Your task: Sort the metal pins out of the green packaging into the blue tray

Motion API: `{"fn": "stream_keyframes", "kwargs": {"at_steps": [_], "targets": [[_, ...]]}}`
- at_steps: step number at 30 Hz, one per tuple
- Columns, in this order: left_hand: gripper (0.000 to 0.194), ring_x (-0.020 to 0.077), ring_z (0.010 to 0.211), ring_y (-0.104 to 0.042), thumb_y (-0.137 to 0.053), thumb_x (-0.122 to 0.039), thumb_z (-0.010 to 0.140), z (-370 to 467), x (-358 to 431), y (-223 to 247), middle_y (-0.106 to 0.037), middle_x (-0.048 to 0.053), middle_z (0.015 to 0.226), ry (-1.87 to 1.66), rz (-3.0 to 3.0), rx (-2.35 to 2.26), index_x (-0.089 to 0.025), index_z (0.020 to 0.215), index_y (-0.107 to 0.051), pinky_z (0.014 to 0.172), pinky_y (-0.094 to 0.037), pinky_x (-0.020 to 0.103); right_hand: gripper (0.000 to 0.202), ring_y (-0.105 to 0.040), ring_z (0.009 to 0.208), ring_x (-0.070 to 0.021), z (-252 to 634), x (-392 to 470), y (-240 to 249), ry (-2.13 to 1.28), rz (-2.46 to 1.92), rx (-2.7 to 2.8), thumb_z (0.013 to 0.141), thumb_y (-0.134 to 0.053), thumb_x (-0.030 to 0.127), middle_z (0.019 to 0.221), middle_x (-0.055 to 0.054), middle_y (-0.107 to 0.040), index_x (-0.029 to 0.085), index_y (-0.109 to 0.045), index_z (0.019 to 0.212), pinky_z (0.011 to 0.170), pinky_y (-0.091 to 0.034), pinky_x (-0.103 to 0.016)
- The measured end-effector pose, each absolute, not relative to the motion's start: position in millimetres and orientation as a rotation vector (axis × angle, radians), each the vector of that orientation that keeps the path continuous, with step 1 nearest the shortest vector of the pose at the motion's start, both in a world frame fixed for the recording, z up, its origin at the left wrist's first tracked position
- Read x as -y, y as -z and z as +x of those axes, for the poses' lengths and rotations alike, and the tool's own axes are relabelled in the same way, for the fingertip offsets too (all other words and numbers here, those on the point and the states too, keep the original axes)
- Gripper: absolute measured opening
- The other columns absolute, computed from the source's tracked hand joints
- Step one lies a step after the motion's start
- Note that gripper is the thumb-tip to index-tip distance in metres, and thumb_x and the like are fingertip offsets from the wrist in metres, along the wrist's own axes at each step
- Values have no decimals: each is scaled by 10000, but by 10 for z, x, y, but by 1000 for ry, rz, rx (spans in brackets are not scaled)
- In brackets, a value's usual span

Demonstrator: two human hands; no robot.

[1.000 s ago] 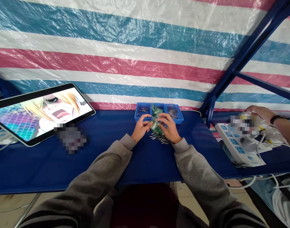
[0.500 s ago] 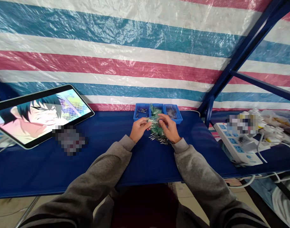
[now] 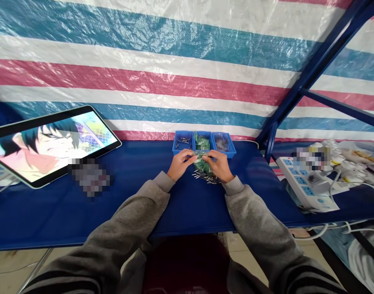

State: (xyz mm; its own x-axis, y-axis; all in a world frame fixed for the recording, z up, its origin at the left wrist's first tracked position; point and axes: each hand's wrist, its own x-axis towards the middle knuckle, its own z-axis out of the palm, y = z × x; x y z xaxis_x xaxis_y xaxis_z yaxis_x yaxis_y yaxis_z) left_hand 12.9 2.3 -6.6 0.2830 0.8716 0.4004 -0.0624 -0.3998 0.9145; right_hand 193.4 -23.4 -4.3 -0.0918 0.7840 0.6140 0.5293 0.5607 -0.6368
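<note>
My left hand [image 3: 181, 165] and my right hand [image 3: 219, 165] meet in front of the blue tray, thumbs and fingers pinched on a small clear-green plastic bag [image 3: 200, 153] stretched between them. Its contents are too small to make out. Just below the hands lie more green plastic bags [image 3: 203, 167], partly covered by my fingers. Around their near side is a loose pile of thin silver and black sticks [image 3: 205, 177]. The blue tray [image 3: 226, 155] has three compartments: short dark and silver pieces at left, green bags in the middle, clear bags at right.
A tablet [image 3: 30, 183] playing an animation leans at the left, a blurred object [image 3: 91, 179] beside it. To the right are a white power strip [image 3: 305, 185], cables and plastic bags. A blue metal frame [image 3: 309, 73] and a striped tarpaulin [image 3: 162, 81] stand behind the blue table [image 3: 138, 163].
My fingers have drawn closer together at the small bag, the right fingers now curled down on its edge. The camera view has shifted slightly.
</note>
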Motion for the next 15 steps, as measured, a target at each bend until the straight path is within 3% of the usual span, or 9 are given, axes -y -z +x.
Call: {"fn": "stream_keyframes", "kwargs": {"at_steps": [2,4,7,9,11,13,15], "targets": [[381,149,699,-607,-723,-514,744,122,-22,62,-639,20,740,-1226,1599,-770,-143,769,-642,687,-500,272,318,-558,599,-151,1929,256,19,-374,-1112,1708,921,-533,424,659,-19,-609,183,-660,757,623,-477,-287],[374,134,589,-589,-700,-509,770,112,-14,43,-624,4,636,-1195,1562,-783,-142,767,-627,623,-493,268,305,-604,670,-160,1924,279,-7,-410,-1093,1668,962,-447,390,842,-50,-674,197,-674,1028,655,-509,-301],[379,100,455,-509,-665,-513,802,98,0,4,-573,-16,524,-1218,1513,-812,-149,728,-593,511,-440,241,339,-630,935,-202,1926,293,-30,-370,-978,1727,969,-415,346,1194,-108,-602,239,-594,1235,758,-546,-349],[396,76,403,-435,-655,-522,808,97,10,-9,-518,-32,477,-1213,1505,-830,-153,690,-571,448,-380,221,289,-596,1062,-229,1928,286,-26,-302,-928,1781,946,-472,346,1282,-120,-540,244,-630,1165,839,-539,-385],[413,66,396,-393,-651,-525,812,104,19,-4,-469,-41,452,-1182,1539,-844,-154,657,-555,424,-346,210,228,-589,1083,-238,1929,273,-14,-253,-928,1816,940,-492,353,1230,-116,-571,237,-667,1027,904,-513,-411],[426,75,441,-426,-613,-539,838,113,21,12,-480,-30,488,-1188,1571,-849,-156,666,-543,448,-376,206,239,-609,1032,-237,1927,263,-2,-259,-958,1842,948,-475,372,1104,-105,-636,229,-666,935,919,-498,-412],[422,109,584,-535,-548,-577,865,118,13,31,-578,13,653,-1260,1556,-824,-161,798,-564,509,-442,210,268,-638,904,-228,1925,258,4,-304,-1022,1838,948,-474,408,944,-84,-679,216,-658,910,849,-512,-380]]}}
